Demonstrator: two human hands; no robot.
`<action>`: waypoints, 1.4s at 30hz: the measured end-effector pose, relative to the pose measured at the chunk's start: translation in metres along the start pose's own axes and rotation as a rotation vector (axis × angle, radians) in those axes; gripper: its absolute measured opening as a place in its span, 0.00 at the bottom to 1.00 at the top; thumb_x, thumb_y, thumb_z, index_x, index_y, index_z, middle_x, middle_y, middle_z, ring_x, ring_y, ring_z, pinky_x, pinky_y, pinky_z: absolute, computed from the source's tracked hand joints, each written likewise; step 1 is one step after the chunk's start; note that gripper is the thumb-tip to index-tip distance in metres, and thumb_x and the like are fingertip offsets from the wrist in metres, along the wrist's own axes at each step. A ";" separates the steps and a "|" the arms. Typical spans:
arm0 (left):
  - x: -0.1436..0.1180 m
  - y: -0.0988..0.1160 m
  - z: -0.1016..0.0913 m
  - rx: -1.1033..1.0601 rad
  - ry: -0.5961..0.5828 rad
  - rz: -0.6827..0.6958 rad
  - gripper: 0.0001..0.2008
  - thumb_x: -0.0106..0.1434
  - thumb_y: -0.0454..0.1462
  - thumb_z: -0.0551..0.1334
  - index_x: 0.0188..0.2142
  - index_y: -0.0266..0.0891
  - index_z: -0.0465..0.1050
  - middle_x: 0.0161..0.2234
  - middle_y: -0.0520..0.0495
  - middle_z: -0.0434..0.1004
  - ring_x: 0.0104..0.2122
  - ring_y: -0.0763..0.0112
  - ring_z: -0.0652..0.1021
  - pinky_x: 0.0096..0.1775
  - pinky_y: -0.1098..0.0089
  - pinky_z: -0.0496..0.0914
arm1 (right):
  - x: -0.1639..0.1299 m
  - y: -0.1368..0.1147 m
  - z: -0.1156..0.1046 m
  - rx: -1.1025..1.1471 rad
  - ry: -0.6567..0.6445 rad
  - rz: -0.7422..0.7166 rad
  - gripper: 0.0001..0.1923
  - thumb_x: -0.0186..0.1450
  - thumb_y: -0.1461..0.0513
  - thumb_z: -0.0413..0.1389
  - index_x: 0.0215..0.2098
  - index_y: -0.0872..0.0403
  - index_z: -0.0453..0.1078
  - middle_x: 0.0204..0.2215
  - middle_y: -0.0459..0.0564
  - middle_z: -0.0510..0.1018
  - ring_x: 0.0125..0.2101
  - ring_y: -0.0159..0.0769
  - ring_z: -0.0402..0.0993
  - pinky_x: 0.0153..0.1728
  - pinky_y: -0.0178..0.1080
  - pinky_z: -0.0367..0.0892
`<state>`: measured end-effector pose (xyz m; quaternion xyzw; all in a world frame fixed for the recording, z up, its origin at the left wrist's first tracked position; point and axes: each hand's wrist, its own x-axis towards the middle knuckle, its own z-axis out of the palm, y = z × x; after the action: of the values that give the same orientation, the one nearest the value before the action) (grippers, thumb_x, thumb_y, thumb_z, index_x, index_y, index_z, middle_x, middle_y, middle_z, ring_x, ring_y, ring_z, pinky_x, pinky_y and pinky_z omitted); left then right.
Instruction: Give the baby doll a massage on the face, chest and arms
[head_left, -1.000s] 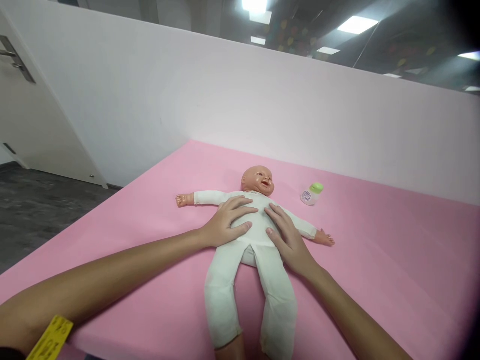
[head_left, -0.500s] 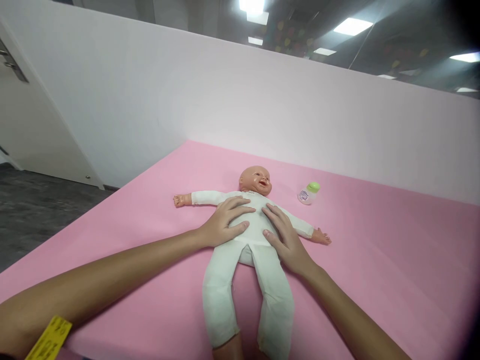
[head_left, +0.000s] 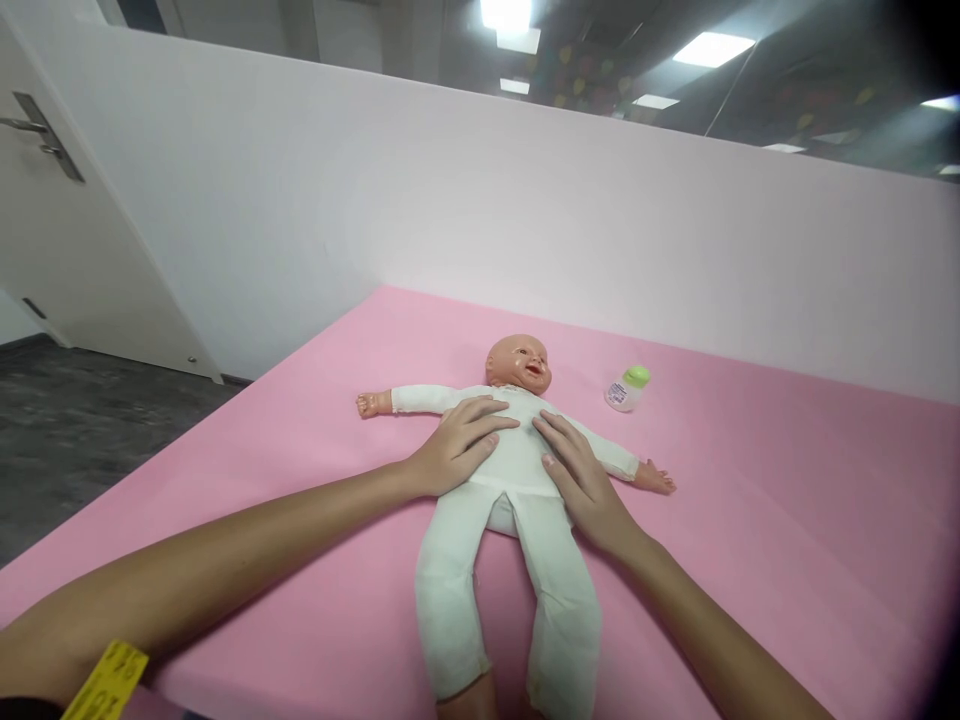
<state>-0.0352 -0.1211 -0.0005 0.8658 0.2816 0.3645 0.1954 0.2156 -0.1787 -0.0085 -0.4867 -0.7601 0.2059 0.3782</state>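
A baby doll (head_left: 517, 470) with a white cloth body lies on its back on the pink table surface (head_left: 300, 590), arms spread wide and head toward the far wall. My left hand (head_left: 465, 440) rests flat on the left side of its chest, fingers stretched out. On the other side of the torso lies my right hand (head_left: 589, 475), also flat, its fingertips on the chest. Neither hand grips anything. To the right of the doll's head stands a small clear bottle (head_left: 627, 388) with a green cap and a printed label. The doll's feet are cut off at the bottom edge.
A white wall (head_left: 525, 210) closes off the far side, with dark glass and ceiling lights above it. At the left are a door (head_left: 97, 230) and grey floor (head_left: 105, 430). A yellow tag (head_left: 109, 680) shows near my left arm.
The view has shifted slightly, so the scene sits a little further right. My left thumb has drawn closer to its fingers. Both hands stay on the doll's torso.
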 end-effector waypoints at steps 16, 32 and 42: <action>0.000 -0.001 -0.003 0.011 -0.058 -0.032 0.23 0.72 0.49 0.60 0.64 0.54 0.69 0.68 0.46 0.62 0.69 0.52 0.60 0.69 0.46 0.55 | -0.001 -0.006 -0.005 -0.036 -0.064 0.004 0.28 0.74 0.47 0.50 0.71 0.36 0.58 0.74 0.44 0.52 0.74 0.49 0.43 0.72 0.60 0.46; 0.000 -0.001 -0.003 0.003 -0.052 -0.026 0.22 0.73 0.48 0.59 0.64 0.54 0.69 0.68 0.46 0.63 0.68 0.52 0.61 0.69 0.46 0.56 | 0.000 -0.006 -0.003 -0.058 -0.053 -0.014 0.26 0.75 0.48 0.49 0.70 0.35 0.59 0.73 0.44 0.53 0.73 0.50 0.44 0.71 0.61 0.47; 0.000 0.000 -0.003 0.015 -0.044 -0.014 0.21 0.73 0.46 0.58 0.64 0.53 0.69 0.67 0.46 0.64 0.68 0.53 0.62 0.69 0.47 0.56 | 0.000 -0.008 -0.004 -0.065 -0.048 -0.019 0.25 0.76 0.49 0.48 0.69 0.36 0.60 0.73 0.45 0.54 0.73 0.49 0.46 0.71 0.61 0.47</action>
<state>-0.0376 -0.1204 0.0015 0.8730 0.2861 0.3420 0.1978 0.2142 -0.1822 -0.0006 -0.4862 -0.7800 0.1892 0.3457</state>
